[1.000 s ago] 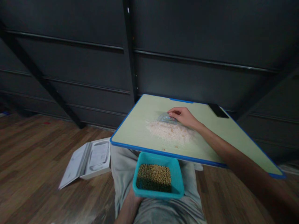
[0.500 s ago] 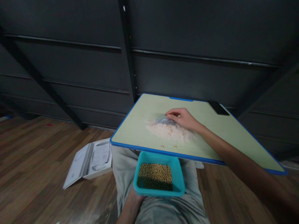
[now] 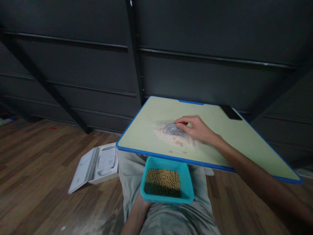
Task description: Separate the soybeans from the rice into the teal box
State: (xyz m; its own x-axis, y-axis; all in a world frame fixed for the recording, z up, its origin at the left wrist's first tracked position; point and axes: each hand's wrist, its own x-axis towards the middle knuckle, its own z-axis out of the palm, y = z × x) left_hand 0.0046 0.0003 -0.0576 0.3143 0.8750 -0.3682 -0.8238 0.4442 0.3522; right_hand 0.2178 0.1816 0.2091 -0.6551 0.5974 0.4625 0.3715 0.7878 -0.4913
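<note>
My right hand (image 3: 193,126) pinches a clear, rounded plastic piece (image 3: 172,129) between thumb and fingers, low over a spread of pale, fine grains (image 3: 171,139). Motion blurs the piece, so its exact kind does not show. A few tan beans (image 3: 179,143) lie among the grains, and two more beans (image 3: 184,152) are near the board's front edge. On my lap rests a turquoise plastic basin (image 3: 188,186) holding many round beans (image 3: 166,179), shaded dark at the near side. My left hand (image 3: 144,199) grips the basin at its near left, the fingers hidden beneath it.
The grains lie on a pale yellow-green board (image 3: 158,109) with a blue rim, above my knees. A black phone (image 3: 230,112) lies at its far right. Left on the wooden floor is an open white box (image 3: 104,163). A dark panelled wall (image 3: 97,65) stands behind.
My right hand has moved slightly toward me and right, drawing the clear piece over the grains. My left hand and the basin stay in place; the view shifts a little.
</note>
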